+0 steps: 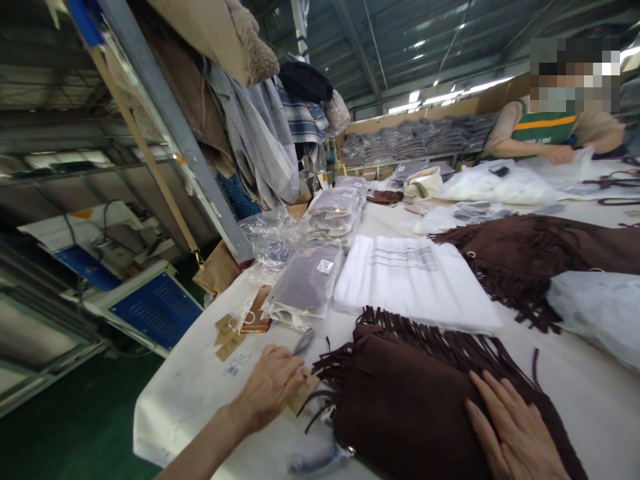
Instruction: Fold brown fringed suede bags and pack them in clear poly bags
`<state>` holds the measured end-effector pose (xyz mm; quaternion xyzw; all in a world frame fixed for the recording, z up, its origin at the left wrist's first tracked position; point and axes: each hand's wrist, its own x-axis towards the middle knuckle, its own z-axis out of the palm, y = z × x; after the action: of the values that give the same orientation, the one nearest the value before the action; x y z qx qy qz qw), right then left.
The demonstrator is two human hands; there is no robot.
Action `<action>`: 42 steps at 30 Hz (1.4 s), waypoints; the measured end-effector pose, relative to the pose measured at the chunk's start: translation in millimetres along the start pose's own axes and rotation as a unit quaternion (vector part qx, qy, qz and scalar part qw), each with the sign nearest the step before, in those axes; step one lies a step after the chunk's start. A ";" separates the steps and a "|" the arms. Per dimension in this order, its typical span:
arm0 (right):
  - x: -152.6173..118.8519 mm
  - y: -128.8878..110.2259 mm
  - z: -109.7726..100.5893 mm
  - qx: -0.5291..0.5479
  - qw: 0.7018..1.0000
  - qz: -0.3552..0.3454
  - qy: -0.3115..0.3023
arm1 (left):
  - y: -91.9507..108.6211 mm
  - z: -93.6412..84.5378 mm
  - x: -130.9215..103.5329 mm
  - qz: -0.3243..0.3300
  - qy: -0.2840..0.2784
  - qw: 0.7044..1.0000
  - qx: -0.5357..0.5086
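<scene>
On fringed garment (425, 400), right hand (515, 427) flat, fingers spread

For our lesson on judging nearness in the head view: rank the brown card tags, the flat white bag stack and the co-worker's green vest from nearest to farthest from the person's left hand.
From the left hand:
1. Brown card tags, just up-left of it on the table.
2. Flat white bag stack, mid-table, up and to the right.
3. Co-worker's green vest, far right across the table.

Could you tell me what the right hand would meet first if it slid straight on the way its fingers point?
The right hand lies flat on the brown fringed garment, fingers pointing up-left; it would probably cross more of that suede before reaching the white folded stack.
</scene>
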<state>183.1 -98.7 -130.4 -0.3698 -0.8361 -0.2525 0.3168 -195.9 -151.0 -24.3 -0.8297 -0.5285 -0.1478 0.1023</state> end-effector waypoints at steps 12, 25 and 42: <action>15.9 -7.3 -17.8 -0.022 1.000 0.001 -0.021 | 59.1 -0.9 7.2 -0.057 0.018 0.996 -0.066; 8.7 -0.7 -9.6 -0.069 0.997 -0.021 -0.016 | 54.6 41.9 63.3 -0.137 0.014 0.990 -0.028; 9.6 -0.5 -9.2 -0.033 0.999 -0.029 -0.008 | 46.0 28.8 -19.8 -0.069 0.104 0.989 -0.079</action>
<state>180.8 -100.7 -117.5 -0.3575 -0.8404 -0.2857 0.2903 -158.1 -177.8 -58.9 -0.7769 -0.5575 -0.2815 0.0800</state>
